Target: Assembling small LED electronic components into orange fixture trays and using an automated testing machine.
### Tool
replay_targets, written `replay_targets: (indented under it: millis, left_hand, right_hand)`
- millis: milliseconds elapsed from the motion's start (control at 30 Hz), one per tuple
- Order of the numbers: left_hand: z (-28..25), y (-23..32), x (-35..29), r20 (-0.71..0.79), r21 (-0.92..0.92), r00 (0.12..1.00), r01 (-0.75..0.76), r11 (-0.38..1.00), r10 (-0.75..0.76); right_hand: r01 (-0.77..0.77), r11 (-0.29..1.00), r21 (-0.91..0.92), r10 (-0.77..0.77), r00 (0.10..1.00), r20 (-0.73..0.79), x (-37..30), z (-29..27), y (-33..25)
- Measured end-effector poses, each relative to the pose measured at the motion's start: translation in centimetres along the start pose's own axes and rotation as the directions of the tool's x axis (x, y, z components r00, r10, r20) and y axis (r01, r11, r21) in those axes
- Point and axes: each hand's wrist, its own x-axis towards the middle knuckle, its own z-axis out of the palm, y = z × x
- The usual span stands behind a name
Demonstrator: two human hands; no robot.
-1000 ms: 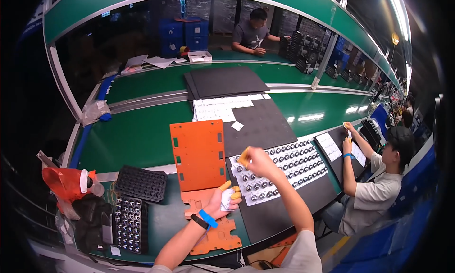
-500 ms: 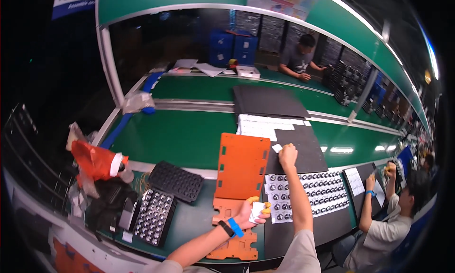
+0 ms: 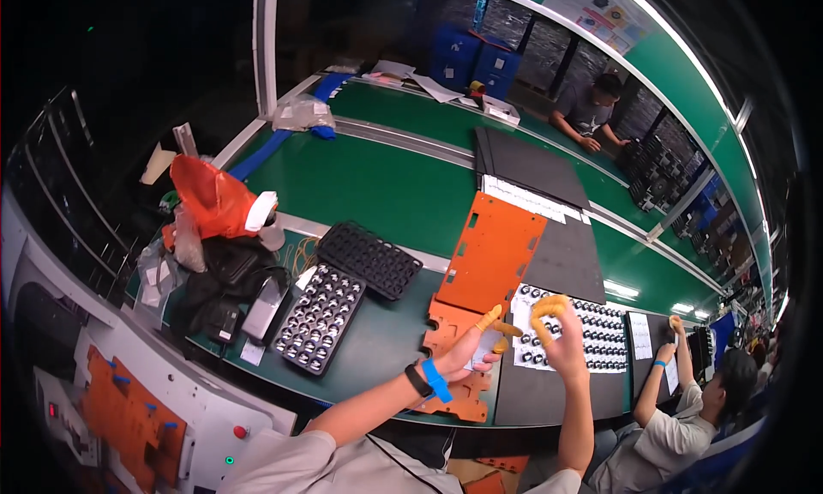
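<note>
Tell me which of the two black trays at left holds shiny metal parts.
The nearer tray: shiny parts sit in its pockets; the farther tray shows only dark pockets.

The right hand is back from the far black board, now near, just right of the left hand.

Yellow finger cots; white card in the left hand; blue wristband behind that grip; orange panel beyond it.
</note>
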Motion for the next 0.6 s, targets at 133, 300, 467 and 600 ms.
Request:
replay_targets:
  millis: [133, 300, 467, 600]
  left_hand:
    - [-2.9, -0.8, -5.6, 0.102, -0.026, 0.995, -0.015, 1.0, 0.018]
    - [-4.5, -0.2, -12.5, -0.079, -0.007, 0.986, -0.145, 0.989, 0.144]
    - [-7.1, -0.6, -17.2, -0.167, -0.077, 0.954, -0.263, 0.962, 0.248]
    - [-8.4, -2.9, -17.9, -0.313, 0.002, 0.918, -0.256, 0.967, 0.244]
  right_hand:
    - [0.047, 0.999, 0.019, -0.05, 0.984, 0.17, -0.9, 3.3, -5.2]
    - [0.115, 0.985, 0.127, -0.145, 0.954, 0.261, -0.4, 8.4, -7.8]
    - [-0.042, 0.949, 0.312, -0.058, 0.951, 0.304, 4.0, 13.9, -10.8]
    - [-0.035, 0.998, 0.053, 0.017, 0.952, 0.306, 7.4, 21.9, -14.9]
